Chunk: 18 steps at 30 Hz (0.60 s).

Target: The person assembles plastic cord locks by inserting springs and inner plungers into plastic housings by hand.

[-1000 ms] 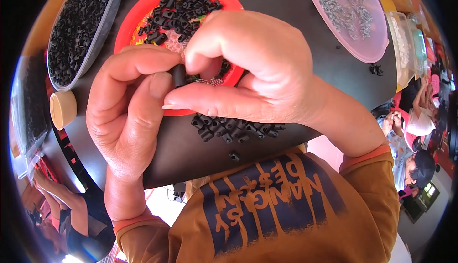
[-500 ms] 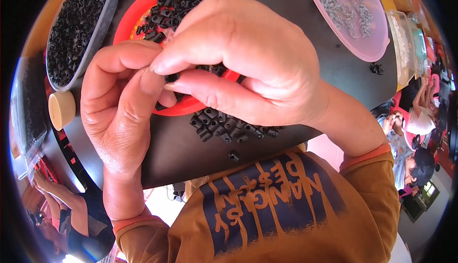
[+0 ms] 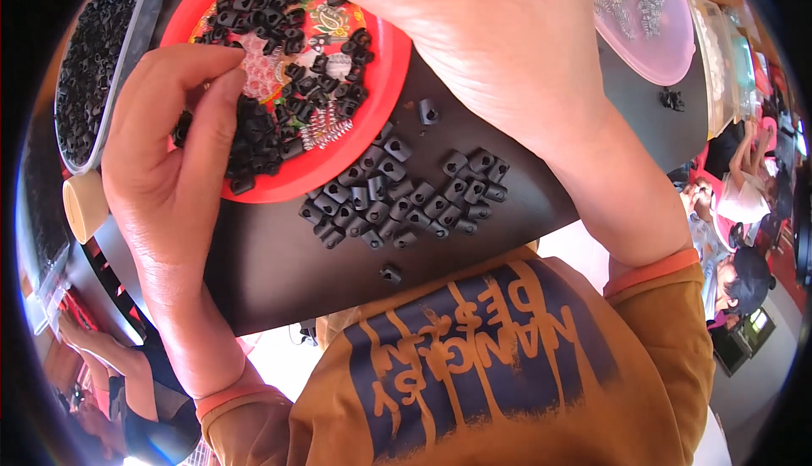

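My left hand (image 3: pixel 165 149) is closed in a pinch over the left part of a red plate (image 3: pixel 393 52); whatever its fingertips hold is hidden. My right hand (image 3: pixel 491 35) reaches over the plate's far right side. Its thumb tip lies beside small black plastic pieces (image 3: pixel 262 22), while the other fingers run past the top edge, so its grip cannot be made out. Several loose black pieces and a few metal coil springs (image 3: pixel 326 130) lie in the plate. On the dark table just in front sits a cluster of short black barrel-shaped pieces with holes (image 3: pixel 393 204).
A long clear tub (image 3: pixel 135 60) full of black pieces stands at far left, beside a round cream-coloured container (image 3: pixel 85 206). A pink translucent tray (image 3: pixel 672 56) of springs lies at far right. Other people sit at both sides.
My hands, together over the plate before, have parted. The right has moved up toward the far edge, the left slightly left. The plate and barrel pieces now show more fully.
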Motion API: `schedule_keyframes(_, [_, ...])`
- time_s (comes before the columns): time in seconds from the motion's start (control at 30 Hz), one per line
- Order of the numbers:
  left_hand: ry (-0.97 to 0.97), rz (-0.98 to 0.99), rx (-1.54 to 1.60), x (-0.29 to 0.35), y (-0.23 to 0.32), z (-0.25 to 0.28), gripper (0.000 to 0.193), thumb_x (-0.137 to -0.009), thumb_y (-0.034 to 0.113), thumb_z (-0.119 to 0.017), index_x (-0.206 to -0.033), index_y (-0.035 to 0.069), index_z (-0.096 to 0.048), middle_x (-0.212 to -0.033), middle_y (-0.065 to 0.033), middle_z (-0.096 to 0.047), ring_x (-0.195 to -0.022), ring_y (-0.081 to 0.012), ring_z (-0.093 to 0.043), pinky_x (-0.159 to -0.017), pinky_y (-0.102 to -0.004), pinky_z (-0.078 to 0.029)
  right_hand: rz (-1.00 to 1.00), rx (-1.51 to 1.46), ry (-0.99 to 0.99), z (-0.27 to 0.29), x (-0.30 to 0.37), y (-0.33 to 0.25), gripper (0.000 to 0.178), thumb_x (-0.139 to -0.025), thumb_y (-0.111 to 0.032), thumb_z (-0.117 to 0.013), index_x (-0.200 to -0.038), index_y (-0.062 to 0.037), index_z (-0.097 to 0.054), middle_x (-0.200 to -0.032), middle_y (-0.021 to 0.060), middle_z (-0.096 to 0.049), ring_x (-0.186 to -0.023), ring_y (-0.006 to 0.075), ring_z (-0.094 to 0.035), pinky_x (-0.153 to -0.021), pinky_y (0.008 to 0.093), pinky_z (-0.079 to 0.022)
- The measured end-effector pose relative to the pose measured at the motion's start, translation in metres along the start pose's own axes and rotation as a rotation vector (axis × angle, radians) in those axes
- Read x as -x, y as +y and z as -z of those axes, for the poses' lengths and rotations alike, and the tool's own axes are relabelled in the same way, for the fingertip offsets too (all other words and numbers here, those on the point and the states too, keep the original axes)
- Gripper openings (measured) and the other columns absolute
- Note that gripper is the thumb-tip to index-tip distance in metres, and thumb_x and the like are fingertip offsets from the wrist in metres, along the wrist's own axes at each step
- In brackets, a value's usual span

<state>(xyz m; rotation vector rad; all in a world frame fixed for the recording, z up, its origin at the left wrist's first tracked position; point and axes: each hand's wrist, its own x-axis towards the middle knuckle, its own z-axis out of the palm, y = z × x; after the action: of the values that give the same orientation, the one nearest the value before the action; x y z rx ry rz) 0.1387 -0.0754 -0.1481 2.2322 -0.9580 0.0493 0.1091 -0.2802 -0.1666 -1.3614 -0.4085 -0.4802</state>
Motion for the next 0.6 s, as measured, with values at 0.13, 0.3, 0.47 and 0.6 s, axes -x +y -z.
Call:
schedule_keyframes(0.13, [-0.086, 0.008, -0.135, -0.007, 0.014, -0.011, 0.011, -0.083, -0.001, -0.064, -0.093, 0.001, -0.065, -0.087, -0.0094, -0.063, -0.079, -0.0239, -0.061, -0.073, -0.0299, -0.047, -0.047, -0.002, 0.007, 0.001, -0.001, 0.002, 0.010, -0.092, -0.001, -0.059, -0.101, 0.0034, -0.057, -0.077, 0.0054, -0.059, -0.070, 0.0076, -0.057, -0.064, 0.0227, -0.049])
schedule_keyframes(0.3, [-0.099, 0.003, -0.253, -0.014, 0.011, -0.015, 0.007, -0.082, 0.004, -0.065, -0.089, 0.002, -0.064, -0.085, -0.0098, -0.062, -0.077, -0.0285, -0.061, -0.070, -0.0342, -0.047, -0.093, -0.016, 0.013, 0.004, 0.001, -0.001, 0.010, -0.092, -0.001, -0.059, -0.101, 0.0035, -0.057, -0.077, 0.0056, -0.059, -0.070, 0.0078, -0.057, -0.064, 0.0227, -0.049])
schedule_keyframes(0.47, [-0.118, 0.078, -0.203, -0.022, 0.011, -0.019, 0.009, -0.082, 0.005, -0.066, -0.089, 0.001, -0.064, -0.083, -0.0111, -0.061, -0.071, -0.0269, -0.062, -0.065, -0.0344, -0.048, -0.137, -0.024, 0.014, 0.002, 0.003, -0.007, 0.011, -0.092, -0.001, -0.059, -0.101, 0.0036, -0.057, -0.078, 0.0058, -0.060, -0.071, 0.0080, -0.057, -0.065, 0.0227, -0.049])
schedule_keyframes(0.6, [-0.089, 0.101, -0.234, -0.023, 0.016, -0.022, 0.010, -0.081, 0.006, -0.066, -0.089, 0.001, -0.064, -0.083, -0.0110, -0.061, -0.070, -0.0269, -0.061, -0.065, -0.0348, -0.048, -0.177, -0.028, 0.020, 0.006, 0.004, -0.008, 0.011, -0.092, -0.001, -0.059, -0.101, 0.0037, -0.057, -0.079, 0.0060, -0.060, -0.071, 0.0081, -0.058, -0.065, 0.0227, -0.049])
